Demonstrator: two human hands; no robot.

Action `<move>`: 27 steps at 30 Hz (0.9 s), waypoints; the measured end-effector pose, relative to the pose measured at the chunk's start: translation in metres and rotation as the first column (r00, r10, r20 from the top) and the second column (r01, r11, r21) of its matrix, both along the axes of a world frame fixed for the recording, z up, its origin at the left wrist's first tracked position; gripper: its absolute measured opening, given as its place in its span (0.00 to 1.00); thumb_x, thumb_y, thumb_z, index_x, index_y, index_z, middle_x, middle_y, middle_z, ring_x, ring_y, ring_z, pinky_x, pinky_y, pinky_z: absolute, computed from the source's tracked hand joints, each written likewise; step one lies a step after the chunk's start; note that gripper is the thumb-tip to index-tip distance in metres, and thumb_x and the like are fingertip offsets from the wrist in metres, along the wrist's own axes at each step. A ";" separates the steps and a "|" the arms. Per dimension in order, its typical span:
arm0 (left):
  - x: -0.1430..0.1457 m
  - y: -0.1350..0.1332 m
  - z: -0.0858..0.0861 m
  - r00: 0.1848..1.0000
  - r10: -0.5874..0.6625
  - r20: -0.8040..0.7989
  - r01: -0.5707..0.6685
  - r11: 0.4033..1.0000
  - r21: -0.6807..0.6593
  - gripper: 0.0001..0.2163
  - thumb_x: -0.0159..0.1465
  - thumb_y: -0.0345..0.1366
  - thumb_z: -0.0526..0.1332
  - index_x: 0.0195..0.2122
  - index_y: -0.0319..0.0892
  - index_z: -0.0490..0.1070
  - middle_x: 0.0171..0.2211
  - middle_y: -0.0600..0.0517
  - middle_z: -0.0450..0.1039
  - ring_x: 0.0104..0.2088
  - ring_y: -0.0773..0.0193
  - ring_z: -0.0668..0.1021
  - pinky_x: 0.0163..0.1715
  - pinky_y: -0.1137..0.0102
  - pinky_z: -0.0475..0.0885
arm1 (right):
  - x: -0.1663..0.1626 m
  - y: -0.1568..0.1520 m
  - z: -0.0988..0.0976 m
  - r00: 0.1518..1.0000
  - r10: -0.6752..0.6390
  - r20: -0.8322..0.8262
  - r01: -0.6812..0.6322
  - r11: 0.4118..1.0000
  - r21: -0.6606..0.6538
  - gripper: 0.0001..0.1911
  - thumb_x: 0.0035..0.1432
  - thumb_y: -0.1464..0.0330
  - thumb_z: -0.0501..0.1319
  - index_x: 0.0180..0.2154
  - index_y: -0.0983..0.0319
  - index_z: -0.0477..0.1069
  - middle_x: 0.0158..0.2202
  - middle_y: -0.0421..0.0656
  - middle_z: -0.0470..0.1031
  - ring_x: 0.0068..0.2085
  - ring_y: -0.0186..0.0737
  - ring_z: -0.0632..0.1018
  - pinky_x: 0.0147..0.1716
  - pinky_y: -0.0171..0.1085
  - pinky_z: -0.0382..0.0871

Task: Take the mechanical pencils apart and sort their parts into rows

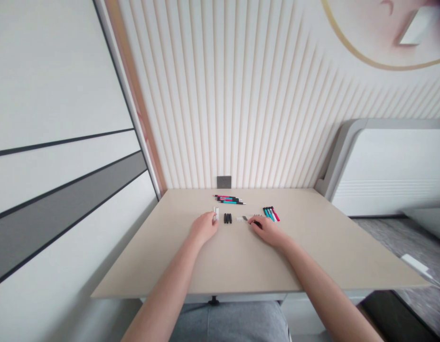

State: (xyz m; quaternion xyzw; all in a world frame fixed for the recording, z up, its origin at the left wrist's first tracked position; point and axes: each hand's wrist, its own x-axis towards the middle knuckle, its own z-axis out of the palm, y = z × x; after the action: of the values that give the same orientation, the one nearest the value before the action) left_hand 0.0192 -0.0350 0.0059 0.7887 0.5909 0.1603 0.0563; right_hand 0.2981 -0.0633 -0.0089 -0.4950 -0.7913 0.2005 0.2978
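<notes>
My left hand [204,227] rests on the beige table [241,256], its fingertips touching small white tubes [216,212]. My right hand [266,231] lies on the table to the right, fingers curled over a small black part [257,223]. Between the hands lie black caps [227,218], tiny white pieces [239,219] and a small dark piece [244,218]. Right of my right hand sits a row of red, teal and white barrels [271,213]. Assembled pens [229,199] lie farther back near the wall.
A ribbed white wall panel [248,104] with a grey socket plate [224,181] stands behind the table. A white and grey cabinet [390,166] is at the right. A white wall with grey stripes runs along the left. My grey trousers show below the table's front edge.
</notes>
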 end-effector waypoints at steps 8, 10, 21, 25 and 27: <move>0.001 -0.002 0.001 1.000 -0.017 -0.023 0.017 1.000 0.016 0.11 0.67 0.41 0.53 0.40 0.43 0.72 0.39 0.45 0.74 0.38 0.57 0.77 0.37 0.67 0.68 | 0.000 -0.001 0.001 1.000 0.002 0.006 -0.002 1.000 0.000 0.13 0.61 0.67 0.54 0.42 0.59 0.75 0.41 0.44 0.78 0.42 0.43 0.77 0.44 0.41 0.68; 0.001 -0.001 -0.001 0.999 -0.020 -0.032 0.021 0.999 0.025 0.11 0.67 0.39 0.52 0.39 0.42 0.72 0.38 0.45 0.74 0.38 0.57 0.77 0.38 0.67 0.68 | 0.000 -0.001 0.001 1.000 0.005 0.007 -0.005 1.000 0.002 0.13 0.61 0.67 0.53 0.42 0.59 0.75 0.41 0.44 0.78 0.42 0.43 0.77 0.44 0.40 0.68; 0.000 0.001 -0.002 0.998 -0.021 -0.062 0.022 1.000 0.005 0.12 0.67 0.35 0.51 0.35 0.43 0.74 0.37 0.46 0.74 0.39 0.59 0.77 0.39 0.68 0.68 | 0.000 -0.001 0.002 1.000 -0.003 0.003 0.003 1.000 -0.014 0.13 0.60 0.67 0.54 0.42 0.59 0.75 0.41 0.45 0.78 0.42 0.44 0.77 0.45 0.41 0.68; 0.000 0.002 -0.005 0.998 -0.039 -0.050 0.041 0.999 0.030 0.11 0.67 0.33 0.52 0.38 0.44 0.74 0.38 0.46 0.74 0.40 0.58 0.77 0.39 0.68 0.68 | 0.000 -0.001 0.002 1.000 0.000 0.003 0.000 1.000 -0.015 0.12 0.61 0.67 0.54 0.42 0.59 0.75 0.42 0.45 0.78 0.43 0.44 0.77 0.45 0.41 0.68; -0.001 0.003 -0.007 0.998 -0.050 -0.039 0.051 0.998 0.040 0.11 0.66 0.33 0.52 0.39 0.44 0.74 0.39 0.46 0.74 0.40 0.58 0.77 0.40 0.68 0.68 | 0.000 -0.001 0.002 1.000 -0.004 0.000 0.004 1.000 -0.007 0.13 0.60 0.67 0.54 0.43 0.59 0.74 0.42 0.45 0.78 0.42 0.43 0.77 0.44 0.40 0.68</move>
State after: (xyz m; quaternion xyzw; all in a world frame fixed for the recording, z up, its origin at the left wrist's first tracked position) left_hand 0.0184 -0.0316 -0.0008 0.8072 0.5683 0.1560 0.0328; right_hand 0.2979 -0.0646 -0.0066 -0.4975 -0.7896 0.2029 0.2964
